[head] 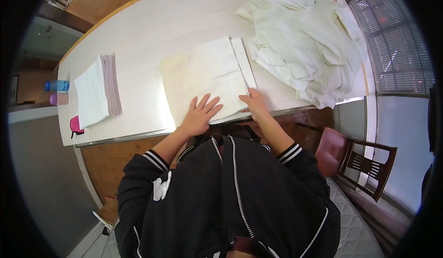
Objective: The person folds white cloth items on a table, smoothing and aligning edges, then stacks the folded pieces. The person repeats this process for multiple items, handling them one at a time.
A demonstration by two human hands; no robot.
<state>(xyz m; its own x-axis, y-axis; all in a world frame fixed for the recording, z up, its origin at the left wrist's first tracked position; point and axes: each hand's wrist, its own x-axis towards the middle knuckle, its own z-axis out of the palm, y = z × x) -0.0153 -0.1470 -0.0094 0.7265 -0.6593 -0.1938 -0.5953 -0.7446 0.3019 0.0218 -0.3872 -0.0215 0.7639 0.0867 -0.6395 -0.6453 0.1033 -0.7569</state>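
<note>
Before me on the white table [145, 50] lies a folded cream cloth [204, 74], its near edge at the table's front edge. My left hand [202, 116] rests palm down on its near part, fingers spread. At the cloth's near right corner, my right hand [255, 104] pinches the folded edge between thumb and fingers. A narrow folded strip [244, 59] shows along the cloth's right side. To the right is a loose heap of pale fabric [301, 43]. On the left stands a neat stack of folded cloths [95, 92], white on top with pinkish edges at its side.
At the table's left end are a blue bottle [57, 85], a purple-capped container [59, 99] and a pink item with a black strap [76, 125]. A wooden chair [367, 163] with a reddish seat stands at right, beside a quilted mattress [349, 216].
</note>
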